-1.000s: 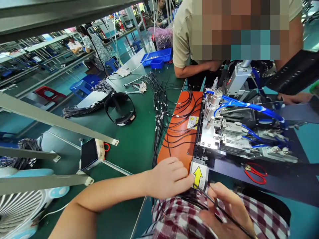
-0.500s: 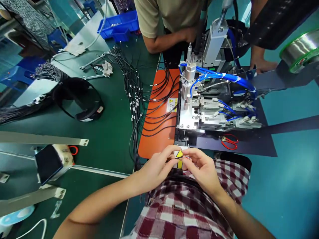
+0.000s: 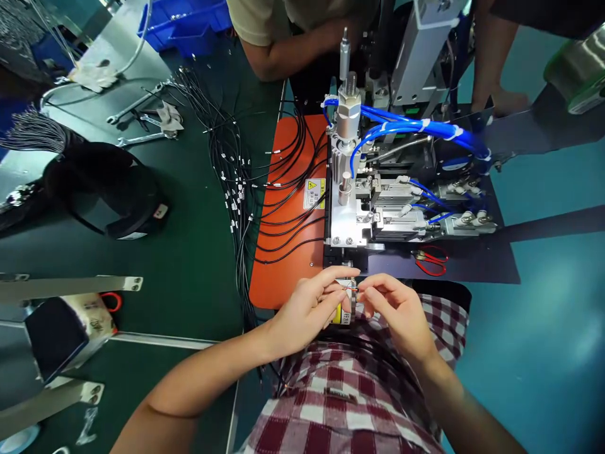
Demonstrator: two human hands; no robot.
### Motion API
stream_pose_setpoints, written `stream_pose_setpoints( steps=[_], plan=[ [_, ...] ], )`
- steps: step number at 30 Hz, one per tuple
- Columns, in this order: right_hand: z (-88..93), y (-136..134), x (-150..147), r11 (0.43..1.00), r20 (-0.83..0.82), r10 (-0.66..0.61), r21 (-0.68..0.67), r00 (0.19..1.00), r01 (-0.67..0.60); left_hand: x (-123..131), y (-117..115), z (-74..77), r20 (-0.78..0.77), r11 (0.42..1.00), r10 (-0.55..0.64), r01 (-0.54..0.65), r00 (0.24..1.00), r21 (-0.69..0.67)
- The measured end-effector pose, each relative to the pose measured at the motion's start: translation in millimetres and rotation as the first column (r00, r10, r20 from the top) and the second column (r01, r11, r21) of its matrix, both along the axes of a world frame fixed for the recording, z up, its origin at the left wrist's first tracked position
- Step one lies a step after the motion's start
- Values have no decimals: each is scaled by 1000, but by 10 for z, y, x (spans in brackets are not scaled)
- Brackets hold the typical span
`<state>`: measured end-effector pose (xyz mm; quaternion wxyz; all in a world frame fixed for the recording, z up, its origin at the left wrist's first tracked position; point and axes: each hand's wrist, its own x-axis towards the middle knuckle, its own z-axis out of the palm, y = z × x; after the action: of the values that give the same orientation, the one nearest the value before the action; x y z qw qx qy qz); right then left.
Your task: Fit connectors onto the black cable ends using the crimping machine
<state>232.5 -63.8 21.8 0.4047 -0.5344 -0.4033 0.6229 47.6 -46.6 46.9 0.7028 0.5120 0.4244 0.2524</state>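
Note:
Thin wire ends (image 3: 352, 289), one of them reddish, show in the small gap between my two hands. My left hand (image 3: 312, 307) is closed in a pinch on the cable they come from, its index finger stretched out above. Most of that cable is hidden by the fingers. On the other side, my right hand (image 3: 394, 309) has thumb and fingertips pinched together at the tips of the wires; what lies between those fingertips is too small to make out. Just beneath the hands is a metal part with a yellow label (image 3: 337, 314).
A metal fixture (image 3: 347, 217) with blue air tubes (image 3: 416, 126) stands ahead. Black cables (image 3: 293, 221) run from it across an orange plate (image 3: 271, 284). Red-handled scissors (image 3: 430, 260) lie right, a black ring-shaped strap (image 3: 151, 214) left. A co-worker's arm (image 3: 293, 57) rests beyond.
My hands have moved slightly apart, and my left index finger has stretched out. The wire ends now show between them. The camera view has shifted, so the bench items sit farther left.

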Motion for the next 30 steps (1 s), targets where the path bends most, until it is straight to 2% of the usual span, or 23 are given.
stream_pose_setpoints(
  steps=[4, 10, 19, 25, 30],
  plan=[
    [-24, 2, -59, 999, -37, 29, -26, 999, -30, 13, 14, 20, -11, 1000, 2, -2, 1000, 26],
    [-26, -10, -82, 995, 3, -102, 17, 995, 102, 8, 42, 29, -56, 1000, 21, -19, 998, 23],
    [-121, -30, -100, 992, -168, -22, -122, 985, 1, 15, 12, -1, -40, 999, 24, -23, 999, 29],
    [-131, -40, -139, 991, -201, -36, -132, 979, 10, 22, -7, 14, 4, 999, 40, -40, 999, -4],
    [-169, -53, -123, 984, -284, 17, -166, 959, -66, 23, -13, 8, 20, 999, 43, -43, 999, 4]
  ],
)
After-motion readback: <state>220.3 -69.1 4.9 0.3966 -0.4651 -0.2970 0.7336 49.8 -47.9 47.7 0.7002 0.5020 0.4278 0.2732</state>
